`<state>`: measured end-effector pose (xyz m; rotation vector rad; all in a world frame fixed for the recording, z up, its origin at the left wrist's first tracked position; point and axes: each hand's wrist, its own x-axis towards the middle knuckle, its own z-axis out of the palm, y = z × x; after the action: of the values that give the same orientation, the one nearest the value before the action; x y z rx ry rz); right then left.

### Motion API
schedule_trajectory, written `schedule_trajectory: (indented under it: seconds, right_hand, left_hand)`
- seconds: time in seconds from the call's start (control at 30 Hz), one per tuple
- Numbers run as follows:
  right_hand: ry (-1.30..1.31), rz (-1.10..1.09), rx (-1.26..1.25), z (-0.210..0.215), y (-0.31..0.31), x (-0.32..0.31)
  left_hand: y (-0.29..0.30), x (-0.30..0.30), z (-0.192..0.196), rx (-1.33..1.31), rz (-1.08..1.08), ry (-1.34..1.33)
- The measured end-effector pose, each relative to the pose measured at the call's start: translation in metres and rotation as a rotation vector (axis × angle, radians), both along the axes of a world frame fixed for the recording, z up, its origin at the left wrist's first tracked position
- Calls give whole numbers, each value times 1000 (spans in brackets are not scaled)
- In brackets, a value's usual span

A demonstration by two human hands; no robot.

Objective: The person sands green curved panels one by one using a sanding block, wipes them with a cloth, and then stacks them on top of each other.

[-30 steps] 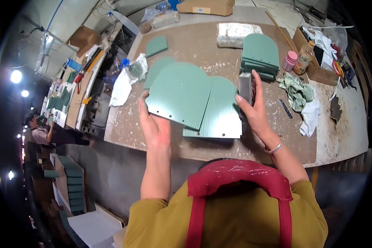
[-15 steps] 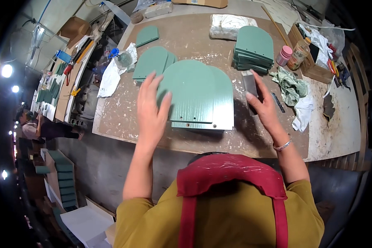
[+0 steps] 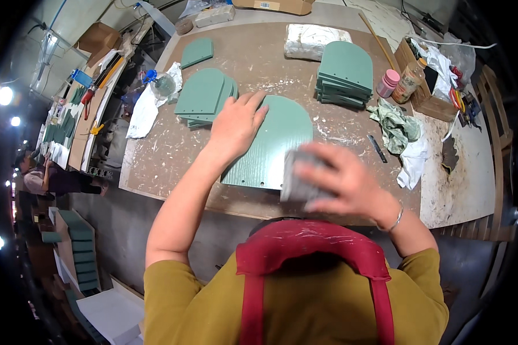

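Note:
A green board (image 3: pixel 282 126) with one rounded end and small holes along its straight edge lies on the table before me. My left hand (image 3: pixel 239 126) rests on the board's left side, fingers stretched out. In my right hand (image 3: pixel 348 181), blurred by motion, is a grey sanding block (image 3: pixel 295 178), at the board's lower right corner; whether it touches is hard to tell. Beyond my left hand, similar boards (image 3: pixel 201 92) lie in a loose stack. A taller stack of them (image 3: pixel 345 66) stands at the back right, and another board (image 3: pixel 197 52) lies far left.
A white wrapped bundle (image 3: pixel 316 41) sits behind the right stack. Near it are a pink-lidded jar (image 3: pixel 388 84), a bottle (image 3: pixel 410 80), crumpled cloths (image 3: pixel 394 126) and a dark slim tool (image 3: pixel 377 148). A plastic bottle (image 3: pixel 163 85) stands left. Another person (image 3: pixel 52 178) is far left.
My left hand has come down onto the board. My right hand has swung left with the sanding block to the board's corner. Two offset boards showed before me earlier; now one shows.

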<state>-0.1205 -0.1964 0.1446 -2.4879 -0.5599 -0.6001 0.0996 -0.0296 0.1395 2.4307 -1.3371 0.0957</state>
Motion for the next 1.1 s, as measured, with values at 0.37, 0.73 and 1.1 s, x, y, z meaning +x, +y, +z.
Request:
schedule_trajectory:
  seconds: [0.37,0.73,1.1]
  right_hand:
    - [-62,31,-33,1,-24,28]
    - [44,-257,18,-5,-29,23]
    - [58,-293,40,-4,-22,21]
  left_hand:
    - [4,5,2,-1,-9,108]
    - [14,17,10,-103,-212,346]
    - [10,16,38,104,-182,359]
